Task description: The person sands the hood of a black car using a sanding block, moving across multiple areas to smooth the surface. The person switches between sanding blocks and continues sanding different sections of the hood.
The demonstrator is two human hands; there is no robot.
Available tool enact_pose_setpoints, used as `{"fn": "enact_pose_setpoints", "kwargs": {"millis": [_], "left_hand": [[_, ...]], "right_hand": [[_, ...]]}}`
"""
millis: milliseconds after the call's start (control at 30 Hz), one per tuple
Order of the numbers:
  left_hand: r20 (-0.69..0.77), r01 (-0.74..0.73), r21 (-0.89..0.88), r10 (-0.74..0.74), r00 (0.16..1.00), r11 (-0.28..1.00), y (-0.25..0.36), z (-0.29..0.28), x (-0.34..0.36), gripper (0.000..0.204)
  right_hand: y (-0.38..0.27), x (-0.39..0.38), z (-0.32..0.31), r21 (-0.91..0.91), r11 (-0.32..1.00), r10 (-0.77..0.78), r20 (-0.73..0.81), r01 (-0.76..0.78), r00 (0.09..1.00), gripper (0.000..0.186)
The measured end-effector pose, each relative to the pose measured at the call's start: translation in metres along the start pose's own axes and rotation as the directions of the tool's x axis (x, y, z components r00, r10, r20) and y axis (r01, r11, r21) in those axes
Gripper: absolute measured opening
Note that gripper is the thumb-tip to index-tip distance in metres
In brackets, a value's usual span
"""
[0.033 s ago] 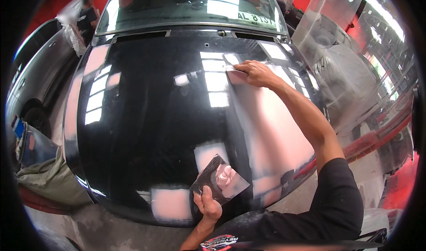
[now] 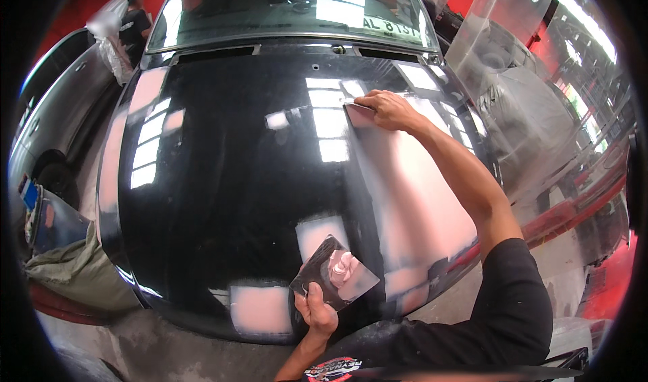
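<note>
A black car hood (image 2: 223,145) with pale pink filler patches fills the middle of the view. My left hand (image 2: 318,314) grips a dark square mixing board (image 2: 312,271) by its lower corner, thumb on top. On that board sits a mound of pink body filler (image 2: 343,266). Farther off, my right hand (image 2: 395,112) is closed at the upper end of the large pink patch (image 2: 425,186) on the hood's right side. The thin pale edge of a filler spreader (image 2: 351,103) shows at its fingertips; the rest is hidden beneath the fingers.
Past the hood is the windshield (image 2: 270,17). A grey car (image 2: 61,105) stands at left, with a person (image 2: 135,24) near it. Below that lies a greenish cloth (image 2: 74,267). Clear plastic sheeting (image 2: 520,105) hangs at right, near a long red bar (image 2: 574,206).
</note>
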State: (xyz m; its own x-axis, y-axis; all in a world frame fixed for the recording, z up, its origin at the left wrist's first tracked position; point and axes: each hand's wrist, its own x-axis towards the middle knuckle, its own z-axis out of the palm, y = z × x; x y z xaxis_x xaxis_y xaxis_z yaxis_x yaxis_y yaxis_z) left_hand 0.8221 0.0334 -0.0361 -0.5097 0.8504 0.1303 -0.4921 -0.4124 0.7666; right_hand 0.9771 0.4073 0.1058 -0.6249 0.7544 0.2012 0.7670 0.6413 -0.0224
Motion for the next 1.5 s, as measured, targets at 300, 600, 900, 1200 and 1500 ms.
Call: {"fn": "enact_pose_setpoints", "kwargs": {"millis": [300, 600, 900, 1200, 1500], "left_hand": [[0.003, -0.047, 0.139, 0.047, 0.999, 0.989, 0.001, 0.008, 0.01, 0.052], [-0.026, -0.159, 0.31, 0.176, 0.984, 0.937, -0.01, 0.0, 0.01, 0.047], [-0.045, -0.032, 0.046, 0.034, 0.998, 0.998, -0.008, -0.002, 0.011, 0.043], [-0.07, -0.023, -0.021, 0.022, 0.997, 0.999, -0.01, 0.0, 0.01, 0.043], [-0.057, -0.033, 0.053, 0.036, 0.998, 0.998, -0.006, 0.002, 0.008, 0.045]], "right_hand": [[-0.003, 0.015, -0.011, 0.1, 0.995, -0.018, 0.192, -0.001, 0.981, 0.033], [-0.086, -0.189, -0.001, -0.033, 0.999, 0.005, 0.064, -0.003, 0.998, 0.049], [-0.165, -0.325, -0.009, 0.042, 0.997, 0.059, 0.087, -0.063, 0.994, 0.046], [-0.042, -0.113, -0.023, -0.112, 0.994, -0.024, -0.116, 0.011, 0.993, 0.055], [0.0, 0.014, 0.003, -0.009, 0.997, 0.07, 0.046, -0.07, 0.996, 0.06]]}}
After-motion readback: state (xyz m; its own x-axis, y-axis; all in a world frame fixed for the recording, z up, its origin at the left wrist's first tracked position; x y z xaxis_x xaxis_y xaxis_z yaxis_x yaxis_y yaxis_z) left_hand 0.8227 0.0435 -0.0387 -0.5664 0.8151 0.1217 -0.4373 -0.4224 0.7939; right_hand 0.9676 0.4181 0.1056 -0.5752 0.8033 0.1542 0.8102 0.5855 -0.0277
